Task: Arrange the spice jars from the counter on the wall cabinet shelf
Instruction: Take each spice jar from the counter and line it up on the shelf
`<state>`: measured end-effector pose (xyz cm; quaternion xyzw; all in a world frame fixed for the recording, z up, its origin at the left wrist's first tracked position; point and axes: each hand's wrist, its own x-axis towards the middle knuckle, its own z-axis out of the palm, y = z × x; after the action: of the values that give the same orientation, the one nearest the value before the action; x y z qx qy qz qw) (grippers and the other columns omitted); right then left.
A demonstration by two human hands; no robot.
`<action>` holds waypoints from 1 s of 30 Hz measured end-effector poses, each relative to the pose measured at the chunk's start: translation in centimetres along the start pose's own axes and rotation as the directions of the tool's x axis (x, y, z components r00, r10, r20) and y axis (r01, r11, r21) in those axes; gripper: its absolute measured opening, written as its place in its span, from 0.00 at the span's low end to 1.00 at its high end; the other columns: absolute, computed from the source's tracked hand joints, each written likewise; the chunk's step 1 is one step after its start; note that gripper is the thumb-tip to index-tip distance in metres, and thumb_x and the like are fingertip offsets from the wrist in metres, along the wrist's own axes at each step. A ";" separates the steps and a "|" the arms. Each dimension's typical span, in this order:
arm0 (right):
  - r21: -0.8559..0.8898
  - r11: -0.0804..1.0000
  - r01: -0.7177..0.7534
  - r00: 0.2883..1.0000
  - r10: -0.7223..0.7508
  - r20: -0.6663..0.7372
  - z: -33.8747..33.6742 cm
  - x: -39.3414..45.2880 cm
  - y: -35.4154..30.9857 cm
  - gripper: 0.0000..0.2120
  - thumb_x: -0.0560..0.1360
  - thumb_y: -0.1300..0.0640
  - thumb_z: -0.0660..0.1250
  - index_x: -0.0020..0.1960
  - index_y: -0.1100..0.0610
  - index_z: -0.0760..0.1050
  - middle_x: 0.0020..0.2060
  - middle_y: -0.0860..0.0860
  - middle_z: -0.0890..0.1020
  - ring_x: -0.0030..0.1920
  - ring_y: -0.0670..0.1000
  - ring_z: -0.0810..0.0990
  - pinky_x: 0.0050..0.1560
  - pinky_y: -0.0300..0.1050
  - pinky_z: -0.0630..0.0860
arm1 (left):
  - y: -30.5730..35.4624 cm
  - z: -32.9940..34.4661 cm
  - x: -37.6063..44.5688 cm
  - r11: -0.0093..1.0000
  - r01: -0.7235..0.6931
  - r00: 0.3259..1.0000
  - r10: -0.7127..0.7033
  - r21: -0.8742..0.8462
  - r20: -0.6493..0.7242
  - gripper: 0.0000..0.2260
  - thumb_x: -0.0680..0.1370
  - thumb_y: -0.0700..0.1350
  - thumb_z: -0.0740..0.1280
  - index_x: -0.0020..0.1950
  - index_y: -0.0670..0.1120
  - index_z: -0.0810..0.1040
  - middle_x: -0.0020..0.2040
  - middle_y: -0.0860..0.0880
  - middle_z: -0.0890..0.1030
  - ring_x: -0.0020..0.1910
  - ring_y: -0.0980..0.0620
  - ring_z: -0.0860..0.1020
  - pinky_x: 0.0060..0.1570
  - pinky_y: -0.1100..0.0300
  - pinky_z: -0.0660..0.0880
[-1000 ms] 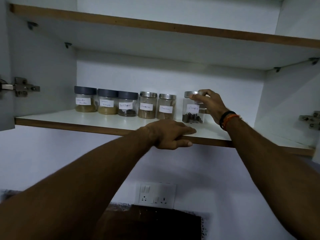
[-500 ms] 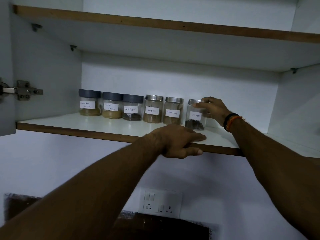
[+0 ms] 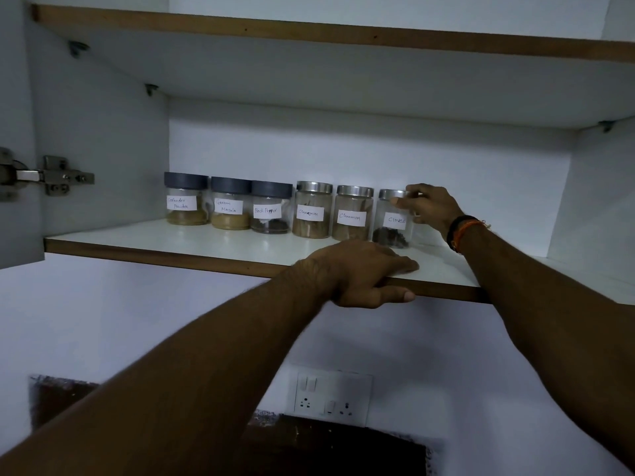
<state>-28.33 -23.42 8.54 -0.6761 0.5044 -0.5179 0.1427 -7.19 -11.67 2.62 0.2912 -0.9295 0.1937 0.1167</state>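
Several labelled spice jars stand in a row at the back of the white wall cabinet shelf [image 3: 171, 237]: coriander powder [image 3: 186, 199], garam masala [image 3: 230, 203], black pepper [image 3: 270, 207], two cinnamon jars [image 3: 312, 211] [image 3: 353, 214] and, at the right end, the cloves jar [image 3: 392, 219]. My right hand [image 3: 431, 209] grips the cloves jar near its steel lid, and the jar rests on the shelf close beside the second cinnamon jar. My left hand [image 3: 364, 274] clasps the shelf's front edge, fingers on top and thumb underneath.
An upper shelf [image 3: 343, 34] roofs the compartment. A metal door hinge [image 3: 51, 175] sits on the left cabinet wall. A wall socket plate [image 3: 331, 395] is below, above a dark backsplash. Bare shelf lies right of the cloves jar.
My right hand has slid the cloves jar left and back, closing the gap to the second cinnamon jar. My left hand stays on the shelf edge. The view has tilted slightly.
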 end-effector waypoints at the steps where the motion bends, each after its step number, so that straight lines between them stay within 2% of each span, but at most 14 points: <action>1: -0.008 1.000 0.005 1.000 -0.005 -0.002 0.0 0.0 0.0 0.18 0.75 0.52 0.75 0.59 0.60 0.79 0.54 0.57 0.82 0.60 0.61 0.80 0.64 0.61 0.78 | 0.0 0.0 0.0 1.000 0.002 1.000 -0.002 -0.001 0.002 0.28 0.82 0.61 0.55 0.80 0.50 0.61 0.73 0.45 0.72 0.67 0.46 0.74 0.65 0.51 0.70; 5: -0.050 0.998 0.035 0.999 -0.036 -0.003 0.2 0.0 0.2 0.20 0.75 0.50 0.75 0.60 0.64 0.79 0.56 0.62 0.82 0.60 0.63 0.80 0.65 0.64 0.77 | 0.1 -0.1 0.0 1.000 0.005 1.000 -0.005 -0.013 0.001 0.28 0.83 0.61 0.56 0.79 0.50 0.61 0.73 0.45 0.73 0.66 0.47 0.75 0.64 0.52 0.70; 14: -0.098 0.994 0.047 0.999 -0.047 0.000 0.3 -0.1 0.3 0.20 0.75 0.48 0.75 0.58 0.63 0.79 0.56 0.61 0.83 0.60 0.62 0.81 0.65 0.62 0.77 | 0.5 -0.4 -0.2 1.000 0.017 1.000 -0.017 -0.011 0.008 0.28 0.83 0.60 0.56 0.80 0.50 0.61 0.73 0.46 0.72 0.67 0.47 0.75 0.65 0.52 0.70; 30: -0.188 0.982 0.024 1.000 -0.024 0.002 0.4 0.1 0.5 0.30 0.77 0.44 0.72 0.70 0.62 0.73 0.64 0.59 0.80 0.65 0.60 0.78 0.69 0.59 0.75 | 0.3 -0.2 -0.1 1.000 0.015 1.000 -0.015 -0.005 0.003 0.28 0.83 0.60 0.56 0.80 0.50 0.61 0.73 0.46 0.73 0.66 0.47 0.75 0.64 0.52 0.70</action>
<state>-28.27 -23.81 8.06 -0.6925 0.5429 -0.4695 0.0720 -7.27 -11.29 2.71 0.2983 -0.9279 0.1902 0.1174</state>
